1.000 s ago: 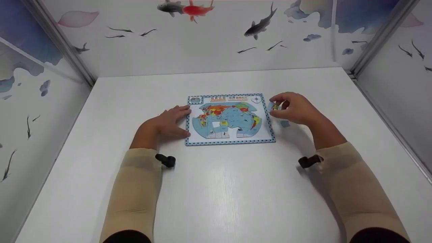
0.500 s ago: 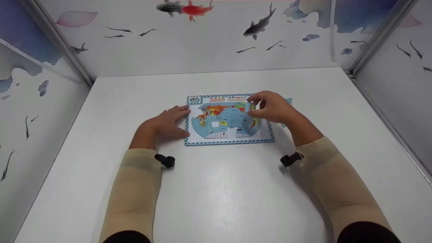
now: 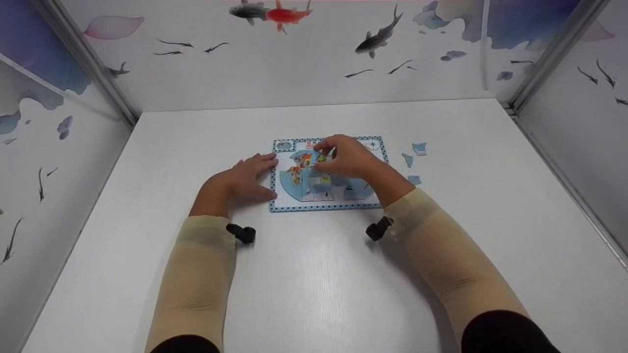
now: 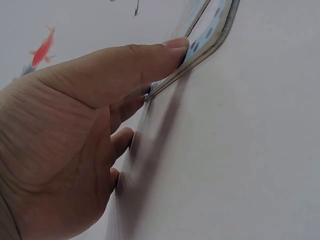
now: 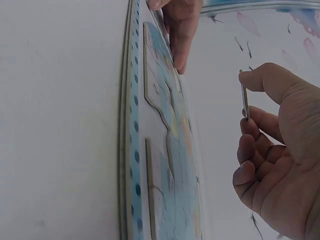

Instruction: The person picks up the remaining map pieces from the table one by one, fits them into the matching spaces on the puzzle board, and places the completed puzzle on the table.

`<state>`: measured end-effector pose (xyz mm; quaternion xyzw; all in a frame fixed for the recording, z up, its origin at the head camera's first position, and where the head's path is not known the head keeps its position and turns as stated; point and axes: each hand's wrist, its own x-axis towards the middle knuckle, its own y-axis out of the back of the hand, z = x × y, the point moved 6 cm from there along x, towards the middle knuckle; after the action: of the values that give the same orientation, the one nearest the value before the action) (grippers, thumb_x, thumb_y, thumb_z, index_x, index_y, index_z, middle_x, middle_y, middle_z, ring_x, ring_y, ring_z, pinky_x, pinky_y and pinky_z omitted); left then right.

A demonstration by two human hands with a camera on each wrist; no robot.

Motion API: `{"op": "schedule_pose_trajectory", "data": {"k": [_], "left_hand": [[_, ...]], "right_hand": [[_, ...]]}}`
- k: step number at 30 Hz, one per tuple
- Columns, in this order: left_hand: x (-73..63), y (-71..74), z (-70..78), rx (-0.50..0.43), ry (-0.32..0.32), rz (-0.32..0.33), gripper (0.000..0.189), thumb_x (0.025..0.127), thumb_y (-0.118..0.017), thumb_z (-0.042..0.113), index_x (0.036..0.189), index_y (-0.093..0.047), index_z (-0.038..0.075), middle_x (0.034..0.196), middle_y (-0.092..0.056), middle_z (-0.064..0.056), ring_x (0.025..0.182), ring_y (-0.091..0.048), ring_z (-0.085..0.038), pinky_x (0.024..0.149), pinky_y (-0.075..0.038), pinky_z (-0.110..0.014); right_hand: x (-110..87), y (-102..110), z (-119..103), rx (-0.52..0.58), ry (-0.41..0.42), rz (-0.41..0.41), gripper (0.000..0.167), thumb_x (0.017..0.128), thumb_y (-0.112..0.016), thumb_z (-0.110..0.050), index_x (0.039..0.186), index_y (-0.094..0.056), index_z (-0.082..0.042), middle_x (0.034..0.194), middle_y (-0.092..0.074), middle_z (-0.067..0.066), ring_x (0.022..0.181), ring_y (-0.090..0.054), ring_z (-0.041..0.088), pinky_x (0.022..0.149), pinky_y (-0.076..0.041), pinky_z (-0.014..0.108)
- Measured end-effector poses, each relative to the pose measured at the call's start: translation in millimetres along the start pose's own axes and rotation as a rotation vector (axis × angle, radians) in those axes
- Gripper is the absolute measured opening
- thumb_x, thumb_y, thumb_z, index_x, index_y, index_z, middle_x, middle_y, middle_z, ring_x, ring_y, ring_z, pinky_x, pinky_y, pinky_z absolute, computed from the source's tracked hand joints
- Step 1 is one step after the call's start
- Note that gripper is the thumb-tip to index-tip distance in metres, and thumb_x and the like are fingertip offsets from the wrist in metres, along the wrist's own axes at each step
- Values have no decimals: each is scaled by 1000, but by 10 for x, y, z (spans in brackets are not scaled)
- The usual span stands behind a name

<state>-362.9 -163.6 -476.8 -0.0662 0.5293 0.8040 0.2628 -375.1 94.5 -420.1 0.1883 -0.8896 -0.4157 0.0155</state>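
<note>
A world-map jigsaw puzzle [image 3: 294, 186] lies flat on the white table, framed by a light-blue dotted border. My left hand [image 3: 248, 179] rests at its left edge, thumb and fingertips touching the border; the left wrist view shows the thumb [image 4: 145, 62] on the rim. Above the middle of the map, my right hand [image 3: 348, 157] pinches a puzzle piece [image 3: 321, 159] between thumb and fingers. In the right wrist view this piece [image 5: 245, 97] appears edge-on, raised off the board. The right hand and forearm cover part of the map.
To the right of the board lie a white-and-blue puzzle piece [image 3: 419, 148], a narrow blue piece [image 3: 407, 160] and another blue piece [image 3: 414, 180]. Wall panels [image 3: 314, 68] printed with fish surround the table [image 3: 314, 274] at the back and sides.
My right hand has carried the pinched puzzle piece leftward from the board's right edge to above its middle, uncovering the loose pieces on the right. The left hand has stayed in place.
</note>
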Motion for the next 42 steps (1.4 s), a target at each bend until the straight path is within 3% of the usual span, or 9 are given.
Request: {"op": "schedule_pose_trajectory", "data": {"k": [6, 12, 18, 31, 42], "left_hand": [[-5, -8, -9, 14, -9, 5, 99, 91, -79, 52, 170, -21, 45, 182, -6, 16, 172, 5, -29, 136, -3, -65], [1, -12, 9, 26, -18, 11, 98, 92, -79, 51, 171, -20, 44, 183, -6, 13, 171, 3, -32, 136, -5, -66], [5, -15, 11, 14, -3, 15, 97, 92, -79, 51, 170, -21, 46, 182, -6, 16, 171, 3, -33, 135, -7, -68], [1, 12, 33, 32, -27, 11, 99, 92, -79, 52, 171, -20, 42, 182, -6, 15, 171, 2, -30, 136, -7, -67], [-13, 14, 32, 47, -3, 20, 98, 93, -78, 51, 171, -19, 44, 182, -6, 16, 172, 3, -29, 136, -7, -66]], "right_hand": [[199, -289, -124, 6, -14, -39, 53, 92, -81, -43, 140, -70, -23, 121, -66, -3, 112, -61, 21, 98, -55, 37], [353, -449, -227, 5, -41, -59, 58, 92, -81, -44, 145, -67, -25, 125, -65, -3, 116, -60, 21, 105, -55, 41], [459, -523, -291, -32, -45, -55, 56, 93, -81, -43, 144, -68, -24, 127, -65, 0, 115, -60, 21, 108, -56, 39], [547, -611, -277, -53, -94, -57, 56, 95, -81, -38, 146, -67, -20, 121, -66, 0, 111, -62, 21, 102, -57, 36], [600, -645, -245, -53, -92, -67, 60, 94, -81, -41, 147, -66, -19, 130, -68, 0, 115, -62, 21, 110, -56, 41]]}}
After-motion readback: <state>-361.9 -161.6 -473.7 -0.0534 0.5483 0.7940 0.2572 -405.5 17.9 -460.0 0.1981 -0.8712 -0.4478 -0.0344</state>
